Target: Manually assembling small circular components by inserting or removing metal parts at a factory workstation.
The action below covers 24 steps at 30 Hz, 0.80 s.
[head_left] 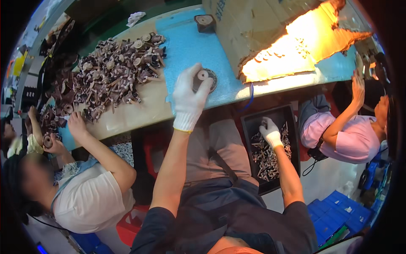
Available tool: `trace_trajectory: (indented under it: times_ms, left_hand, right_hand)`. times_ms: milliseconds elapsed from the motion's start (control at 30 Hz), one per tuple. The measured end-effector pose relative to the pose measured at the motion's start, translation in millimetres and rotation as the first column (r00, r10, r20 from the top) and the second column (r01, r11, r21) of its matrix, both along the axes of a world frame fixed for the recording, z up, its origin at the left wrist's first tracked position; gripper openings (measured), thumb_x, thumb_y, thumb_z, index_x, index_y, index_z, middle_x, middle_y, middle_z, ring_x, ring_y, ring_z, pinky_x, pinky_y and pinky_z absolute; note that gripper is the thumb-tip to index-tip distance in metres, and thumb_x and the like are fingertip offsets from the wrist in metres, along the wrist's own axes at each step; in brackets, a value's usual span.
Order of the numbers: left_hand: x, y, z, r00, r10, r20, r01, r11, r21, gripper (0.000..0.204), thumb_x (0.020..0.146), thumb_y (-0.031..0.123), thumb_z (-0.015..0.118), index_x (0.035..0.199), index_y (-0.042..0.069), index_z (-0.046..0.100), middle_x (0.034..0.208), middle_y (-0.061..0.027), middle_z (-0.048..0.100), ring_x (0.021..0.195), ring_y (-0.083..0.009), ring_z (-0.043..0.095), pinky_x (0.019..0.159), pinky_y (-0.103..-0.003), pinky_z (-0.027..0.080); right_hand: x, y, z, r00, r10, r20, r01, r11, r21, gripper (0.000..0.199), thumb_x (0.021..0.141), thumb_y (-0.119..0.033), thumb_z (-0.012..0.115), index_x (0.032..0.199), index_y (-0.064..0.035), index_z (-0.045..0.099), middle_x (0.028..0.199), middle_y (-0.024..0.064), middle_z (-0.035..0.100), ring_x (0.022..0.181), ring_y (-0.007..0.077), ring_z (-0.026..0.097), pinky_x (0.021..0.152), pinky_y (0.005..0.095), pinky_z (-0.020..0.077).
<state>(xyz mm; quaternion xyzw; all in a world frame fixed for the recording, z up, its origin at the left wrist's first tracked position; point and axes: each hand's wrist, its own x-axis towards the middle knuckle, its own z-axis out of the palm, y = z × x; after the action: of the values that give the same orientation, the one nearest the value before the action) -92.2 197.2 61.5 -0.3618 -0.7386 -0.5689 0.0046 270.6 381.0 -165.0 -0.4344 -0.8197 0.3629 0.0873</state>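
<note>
My left hand, in a white glove, grips a round dark-brown base with a patterned rim and a pale ring round a hole. It is over the blue foam sheet on the table. My right hand, also gloved in white, is above a black tray beside my right leg. Its fingers are curled; what they hold, if anything, is too small to make out. Many small brown and whitish figure-like pieces lie in the tray.
A big heap of brown and cream parts covers the table's left. One brown block-shaped piece stands at the back beside a torn cardboard box, lit brightly inside. Co-workers sit on both sides; the left one's hand is near the heap. Blue crates stand lower right.
</note>
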Motion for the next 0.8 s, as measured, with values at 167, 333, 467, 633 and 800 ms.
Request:
trace_trajectory:
  times_ms: [167, 333, 467, 633, 800]
  left_hand:
    - [-7.4, -16.0, -4.0, 0.984, 0.067, -0.166, -0.068, 0.998, 0.002, 0.042, 0.087, 0.01, 0.081, 0.127, -0.001, 0.071, 0.121, -0.0178, 0.073, 0.112, -0.0313, 0.071, 0.1, -0.039, 0.055]
    - [-5.5, -8.9, -3.5, 0.989, 0.044, -0.139, -0.042, 0.999, 0.015, 0.039, 0.087, 0.012, 0.081, 0.124, 0.0, 0.072, 0.116, -0.0165, 0.073, 0.108, -0.0309, 0.071, 0.097, -0.039, 0.056]
    - [-8.8, -9.6, -5.1, 0.991, 0.037, -0.131, -0.035, 0.999, 0.02, 0.038, 0.087, 0.012, 0.081, 0.123, 0.002, 0.072, 0.114, -0.0159, 0.073, 0.106, -0.0314, 0.071, 0.096, -0.04, 0.056]
    - [-10.0, -9.5, -8.0, 0.994, 0.026, -0.102, -0.024, 0.999, 0.024, 0.038, 0.086, 0.019, 0.081, 0.121, 0.006, 0.072, 0.115, -0.0141, 0.073, 0.113, -0.0347, 0.067, 0.101, -0.045, 0.049]
    - [-8.3, -11.0, -5.5, 0.995, 0.029, -0.093, -0.025, 0.999, 0.037, 0.037, 0.086, 0.018, 0.081, 0.119, 0.006, 0.071, 0.116, -0.0139, 0.073, 0.114, -0.0349, 0.067, 0.101, -0.046, 0.05]
  right_hand:
    - [-38.8, -27.0, 129.7, 0.915, -0.297, -0.272, 0.045, 0.747, -0.664, 0.049, 0.103, -0.021, 0.067, 0.146, -0.0025, 0.055, 0.098, 0.0044, 0.069, 0.072, 0.0088, 0.064, 0.056, 0.0227, 0.0509]
    - [-132.8, -56.5, 264.8, 0.884, -0.034, -0.466, -0.256, 0.799, -0.545, 0.038, 0.108, -0.021, 0.063, 0.142, -0.0064, 0.054, 0.095, 0.0043, 0.065, 0.069, 0.0072, 0.059, 0.059, 0.0222, 0.0498]
    - [-224.7, -74.8, 319.1, 0.888, 0.199, -0.415, -0.342, 0.889, -0.304, 0.04, 0.107, -0.027, 0.062, 0.137, -0.0021, 0.057, 0.1, 0.009, 0.069, 0.075, 0.0141, 0.065, 0.07, 0.0291, 0.0546]
    - [-282.7, -64.3, 312.4, 0.912, 0.379, -0.155, -0.362, 0.923, 0.128, 0.051, 0.104, -0.041, 0.06, 0.129, 0.0029, 0.061, 0.108, 0.0254, 0.075, 0.098, 0.0397, 0.074, 0.088, 0.0454, 0.0577]
    - [-297.8, -57.4, 318.8, 0.866, 0.501, 0.012, -0.494, 0.848, 0.191, 0.054, 0.102, -0.046, 0.059, 0.125, 0.0025, 0.062, 0.105, 0.028, 0.075, 0.104, 0.0468, 0.072, 0.091, 0.0509, 0.0572]
